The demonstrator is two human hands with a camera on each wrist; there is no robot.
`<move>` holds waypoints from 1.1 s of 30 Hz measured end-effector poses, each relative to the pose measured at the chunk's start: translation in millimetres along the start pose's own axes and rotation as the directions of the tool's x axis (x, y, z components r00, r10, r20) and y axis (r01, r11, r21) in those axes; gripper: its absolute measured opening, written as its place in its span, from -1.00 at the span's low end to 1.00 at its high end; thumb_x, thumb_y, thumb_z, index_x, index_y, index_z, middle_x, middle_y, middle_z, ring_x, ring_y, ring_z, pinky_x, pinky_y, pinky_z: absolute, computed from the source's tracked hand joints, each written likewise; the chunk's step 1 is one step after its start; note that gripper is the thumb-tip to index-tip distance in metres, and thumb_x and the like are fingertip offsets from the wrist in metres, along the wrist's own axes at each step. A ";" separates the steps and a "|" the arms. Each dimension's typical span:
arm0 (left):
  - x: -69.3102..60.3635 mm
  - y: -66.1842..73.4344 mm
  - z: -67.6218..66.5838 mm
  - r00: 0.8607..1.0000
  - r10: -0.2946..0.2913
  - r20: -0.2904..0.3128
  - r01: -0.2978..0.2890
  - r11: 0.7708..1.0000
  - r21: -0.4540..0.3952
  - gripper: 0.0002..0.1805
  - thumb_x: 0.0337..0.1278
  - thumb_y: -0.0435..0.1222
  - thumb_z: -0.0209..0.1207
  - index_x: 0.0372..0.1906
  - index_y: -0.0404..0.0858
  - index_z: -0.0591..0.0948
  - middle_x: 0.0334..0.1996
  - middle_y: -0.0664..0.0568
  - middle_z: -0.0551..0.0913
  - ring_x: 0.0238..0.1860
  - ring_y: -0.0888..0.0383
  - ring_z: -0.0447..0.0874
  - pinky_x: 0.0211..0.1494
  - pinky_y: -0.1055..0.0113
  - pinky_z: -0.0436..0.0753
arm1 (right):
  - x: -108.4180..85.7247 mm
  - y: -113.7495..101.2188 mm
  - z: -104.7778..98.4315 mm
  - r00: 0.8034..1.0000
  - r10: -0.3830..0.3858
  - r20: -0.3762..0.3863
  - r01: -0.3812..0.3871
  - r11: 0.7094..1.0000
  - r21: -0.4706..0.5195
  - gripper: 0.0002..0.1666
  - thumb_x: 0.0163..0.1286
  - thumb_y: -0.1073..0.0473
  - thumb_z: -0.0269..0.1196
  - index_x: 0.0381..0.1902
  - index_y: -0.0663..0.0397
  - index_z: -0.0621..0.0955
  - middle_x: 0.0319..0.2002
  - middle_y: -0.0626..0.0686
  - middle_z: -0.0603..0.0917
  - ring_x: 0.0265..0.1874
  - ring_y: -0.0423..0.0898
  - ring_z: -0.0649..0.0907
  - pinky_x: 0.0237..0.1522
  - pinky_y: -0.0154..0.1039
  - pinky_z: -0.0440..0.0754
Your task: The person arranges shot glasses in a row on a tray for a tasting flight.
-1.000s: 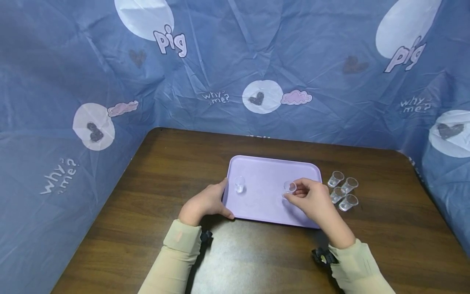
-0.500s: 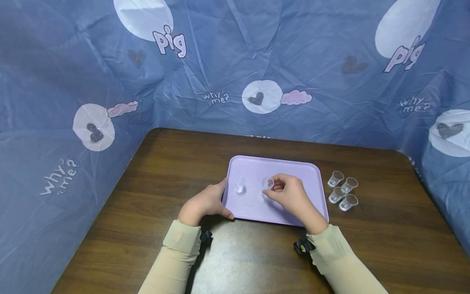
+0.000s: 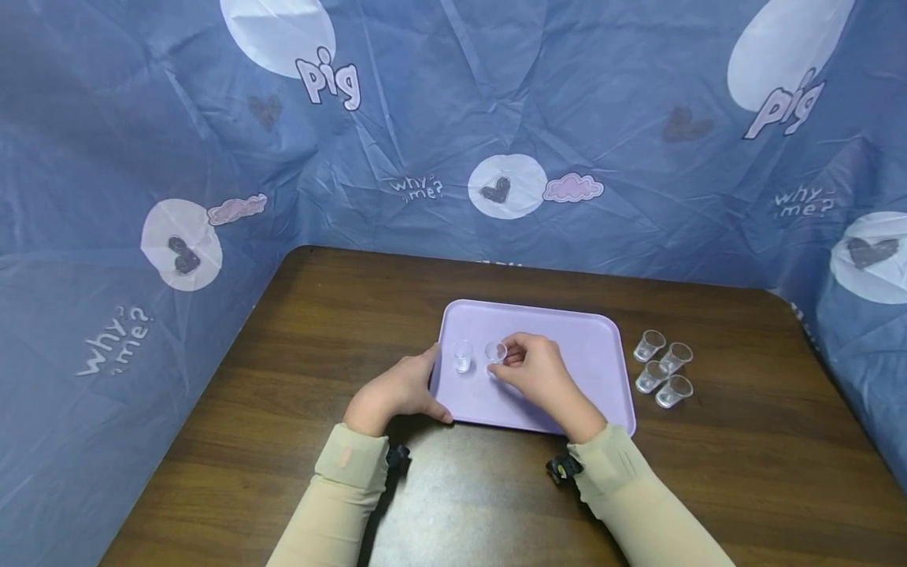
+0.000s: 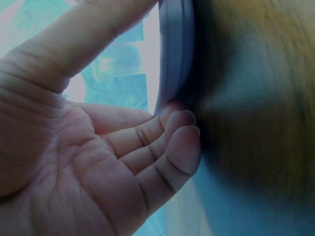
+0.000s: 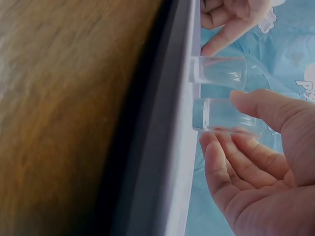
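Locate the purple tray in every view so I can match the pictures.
Head: the purple tray lies below and slightly right of centre.
Left wrist: its rim is an upright band at top centre.
Right wrist: its rim runs top to bottom near the middle.
Shared landmark: the wooden table.

I find the widest passage over the right part of the tray, where I see bare surface; my right forearm bars its near rim. My left hand obstructs the left end. Between the standing cup and the held cup, inside my right hand, only a slim gap exists. Four cups block the table just right of the tray; a narrow strip separates them. The curtain closes the far side.
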State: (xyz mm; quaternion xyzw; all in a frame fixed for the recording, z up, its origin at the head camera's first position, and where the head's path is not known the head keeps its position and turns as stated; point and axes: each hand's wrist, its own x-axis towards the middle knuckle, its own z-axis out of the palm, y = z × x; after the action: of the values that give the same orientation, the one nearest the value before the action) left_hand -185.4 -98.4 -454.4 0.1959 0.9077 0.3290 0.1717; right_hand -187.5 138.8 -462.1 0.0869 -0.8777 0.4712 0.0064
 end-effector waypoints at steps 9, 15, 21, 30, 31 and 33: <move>1.0 0.3 1.5 1.000 0.007 0.000 -0.007 1.000 -0.004 0.24 -0.47 -0.25 0.73 0.47 -0.38 0.28 0.01 -0.22 0.65 -0.02 -0.06 0.61 0.12 0.04 0.54 | 0.6 1.8 5.8 1.000 0.017 -0.004 -0.017 1.000 -0.015 -0.72 0.06 0.33 0.56 -0.28 0.27 0.71 -0.43 0.01 0.72 -0.40 -0.10 0.70 -0.27 -0.20 0.69; 0.8 -0.2 1.5 1.000 0.027 0.000 -0.027 1.000 0.001 0.19 -0.46 -0.26 0.72 0.43 -0.37 0.31 -0.02 -0.20 0.66 -0.05 -0.05 0.62 0.09 0.05 0.55 | 0.5 3.1 7.5 1.000 0.013 -0.009 -0.013 1.000 -0.009 -0.73 0.07 0.33 0.57 -0.29 0.27 0.71 -0.44 0.01 0.72 -0.41 -0.10 0.71 -0.27 -0.20 0.69; 1.3 -1.0 2.3 1.000 0.011 0.001 -0.011 1.000 0.009 0.22 -0.45 -0.25 0.72 0.45 -0.42 0.28 0.05 -0.24 0.63 0.01 -0.06 0.60 0.13 0.05 0.53 | 1.1 4.6 9.0 1.000 -0.001 -0.013 0.001 1.000 -0.014 -0.74 0.06 0.34 0.57 -0.30 0.27 0.72 -0.45 0.00 0.73 -0.43 -0.11 0.72 -0.29 -0.20 0.69; 1.5 -3.0 2.5 1.000 0.001 0.003 -0.001 1.000 0.022 0.29 -0.44 -0.22 0.72 0.50 -0.43 0.22 0.11 -0.27 0.61 0.04 -0.06 0.59 0.17 0.05 0.52 | -0.9 3.4 4.4 0.999 0.039 0.019 -0.039 0.999 -0.013 -0.64 0.09 0.36 0.55 -0.14 0.36 0.71 -0.33 0.10 0.76 -0.33 -0.06 0.74 -0.22 -0.22 0.69; 1.5 -2.9 2.3 1.000 -0.001 0.003 0.000 1.000 0.019 0.29 -0.43 -0.22 0.72 0.51 -0.42 0.22 0.11 -0.26 0.61 0.04 -0.05 0.59 0.16 0.05 0.52 | -1.3 2.7 3.0 0.999 0.041 0.019 -0.041 0.999 -0.014 -0.63 0.09 0.37 0.55 -0.13 0.37 0.71 -0.31 0.12 0.76 -0.31 -0.05 0.74 -0.21 -0.21 0.69; 1.3 -2.4 2.0 1.000 -0.005 0.002 0.005 1.000 0.010 0.29 -0.43 -0.23 0.72 0.51 -0.41 0.22 0.10 -0.25 0.61 0.03 -0.05 0.59 0.16 0.04 0.52 | -2.1 1.4 -0.3 0.999 0.040 0.015 -0.040 0.999 -0.016 -0.61 0.09 0.37 0.55 -0.12 0.39 0.70 -0.28 0.15 0.76 -0.28 -0.02 0.75 -0.18 -0.20 0.69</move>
State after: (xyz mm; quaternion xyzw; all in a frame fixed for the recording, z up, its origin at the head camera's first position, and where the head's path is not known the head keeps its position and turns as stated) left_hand -186.2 -98.4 -457.7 0.1950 0.9097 0.3237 0.1723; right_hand -185.7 140.1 -463.2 0.0731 -0.8829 0.4637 -0.0092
